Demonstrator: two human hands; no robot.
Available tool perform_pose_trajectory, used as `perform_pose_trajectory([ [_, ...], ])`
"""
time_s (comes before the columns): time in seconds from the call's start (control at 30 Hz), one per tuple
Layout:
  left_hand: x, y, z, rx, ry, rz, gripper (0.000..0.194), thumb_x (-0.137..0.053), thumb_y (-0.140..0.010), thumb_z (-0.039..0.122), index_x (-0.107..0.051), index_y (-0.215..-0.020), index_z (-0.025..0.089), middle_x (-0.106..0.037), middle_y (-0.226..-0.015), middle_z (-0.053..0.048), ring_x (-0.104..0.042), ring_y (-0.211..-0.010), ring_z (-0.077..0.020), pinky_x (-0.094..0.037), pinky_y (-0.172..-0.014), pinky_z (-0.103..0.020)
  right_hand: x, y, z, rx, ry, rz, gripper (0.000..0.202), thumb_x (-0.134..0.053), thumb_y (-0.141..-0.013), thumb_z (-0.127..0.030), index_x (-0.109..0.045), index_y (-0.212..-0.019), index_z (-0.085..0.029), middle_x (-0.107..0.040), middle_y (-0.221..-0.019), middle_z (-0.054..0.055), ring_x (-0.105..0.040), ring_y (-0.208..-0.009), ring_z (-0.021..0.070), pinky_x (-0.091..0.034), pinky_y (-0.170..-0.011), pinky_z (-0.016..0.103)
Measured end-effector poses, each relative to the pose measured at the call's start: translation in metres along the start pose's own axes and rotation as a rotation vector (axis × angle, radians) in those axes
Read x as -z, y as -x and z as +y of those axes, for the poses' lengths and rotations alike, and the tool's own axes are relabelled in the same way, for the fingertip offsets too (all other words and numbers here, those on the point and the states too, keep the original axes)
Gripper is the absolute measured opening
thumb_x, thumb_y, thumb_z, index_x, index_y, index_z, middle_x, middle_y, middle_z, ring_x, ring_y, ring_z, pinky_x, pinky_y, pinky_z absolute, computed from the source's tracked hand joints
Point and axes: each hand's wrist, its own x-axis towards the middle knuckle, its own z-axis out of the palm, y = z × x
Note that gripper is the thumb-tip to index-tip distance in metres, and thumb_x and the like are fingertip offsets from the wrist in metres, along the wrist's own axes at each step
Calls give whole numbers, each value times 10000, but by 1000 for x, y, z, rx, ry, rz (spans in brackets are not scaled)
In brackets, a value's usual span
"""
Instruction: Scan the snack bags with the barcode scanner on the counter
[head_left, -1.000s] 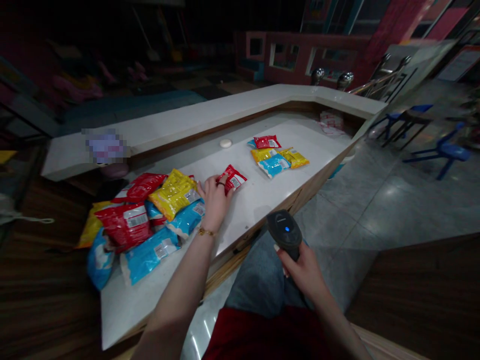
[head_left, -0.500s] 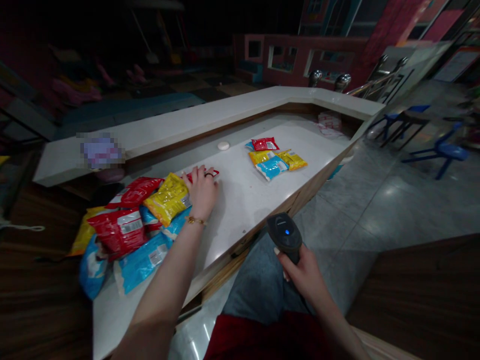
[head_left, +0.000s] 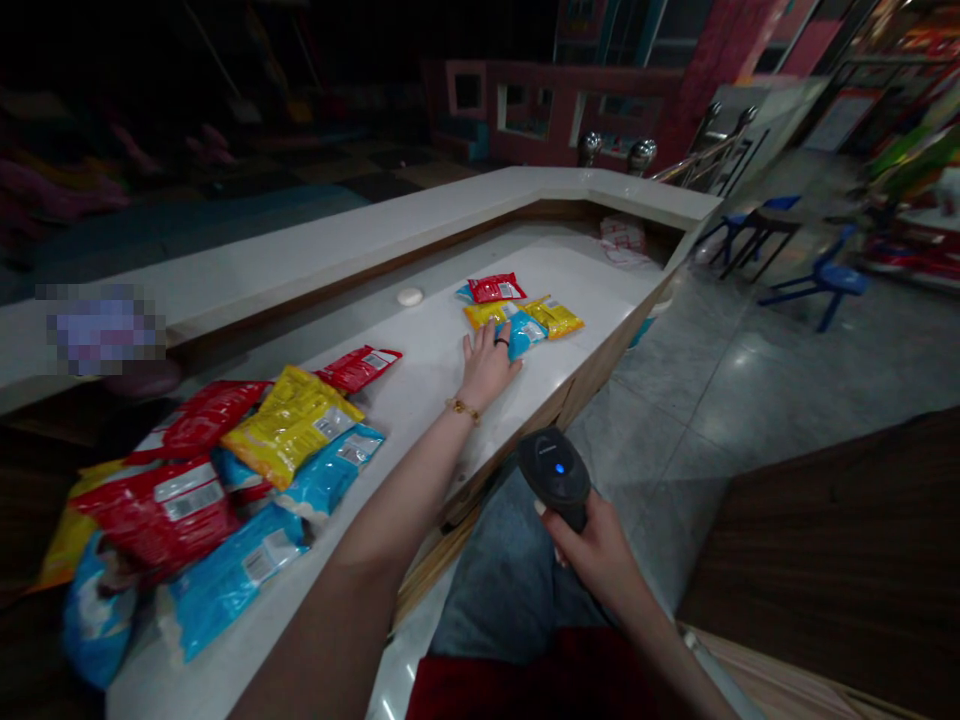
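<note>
A blue snack packet (head_left: 523,334) is touched by the left hand (head_left: 488,365), which is laid flat with fingers spread, the fingertips on the packet's near edge and nothing clasped. The packet lies on the white counter (head_left: 420,385) at the near side of a small cluster, with a yellow packet (head_left: 556,317) just beyond it and a red packet (head_left: 496,289) at the far side. Well to the left of the blue packet a larger heap of packets (head_left: 225,470) is spread, a lone red one (head_left: 358,367) at its edge nearest the blue packet. A handheld scanner (head_left: 556,473) is gripped firmly in the right hand (head_left: 592,553), below the counter edge (its blue light is lit). The blue packet is judged light, soft and crinkly, its film probably slick; it is best pinched at a sealed edge or corner rather than squeezed across the puffed middle.
</note>
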Motion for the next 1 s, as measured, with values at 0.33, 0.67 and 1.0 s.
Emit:
perform_pose_trajectory([
  [0.33, -6, 9, 0, 0, -22, -14, 727, -678, -1123, 276, -589, -1833, 145, -611, -1795, -285, -536, -1728, -446, -258, -1542, -773, 8, 3, 0, 22, 23, 52, 253, -755, -925, -545, -643, -880, -322, -618, -586, -19, -709, -601, 270, -486, -455, 272],
  [0.67, 17, 110, -53, -49, 40, -29, 741, -733, -1089, 338, -629, -1815, 234, -655, -1754, -210, -576, -1684, -406, -269, -1541, -739, -3, 7, -4, 26, -23, 12, 281, -778, -934, -561, -708, -976, -292, -618, -599, -40, -621, -481, 225, -475, -444, 271],
  [1.0, 9, 134, -62, -66, 54, -22, 596, -511, -1251, 380, -647, -1826, 306, -504, -1953, -183, -478, -1808, -376, -274, -1533, -755, -14, 10, -9, 74, 12, 24, 227, -751, -913, -514, -689, -928, -296, -650, -633, -10, -766, -675, 272, -530, -502, 253],
])
